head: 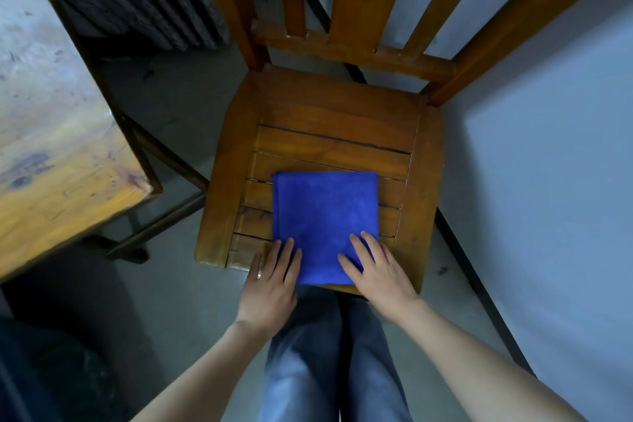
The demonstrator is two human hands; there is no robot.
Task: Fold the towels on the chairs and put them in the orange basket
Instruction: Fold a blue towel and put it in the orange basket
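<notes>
Both hands, the left hand point(272, 279) and right hand point(375, 271), lie flat with fingers straight on the folded blue towel point(325, 216) (near corners) on the chair point(335, 110) seat.

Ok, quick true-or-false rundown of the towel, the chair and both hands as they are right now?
1. The blue towel lies folded on the seat of the chair. True.
2. The left hand grips the towel and holds it up off the seat. False: it lies flat at the towel's near left edge.
3. The right hand rests with straight fingers on the towel's near right corner. True.
4. An orange basket stands on the seat beside the towel. False: no basket is in view.
5. A table stands left of the chair. True.
</notes>
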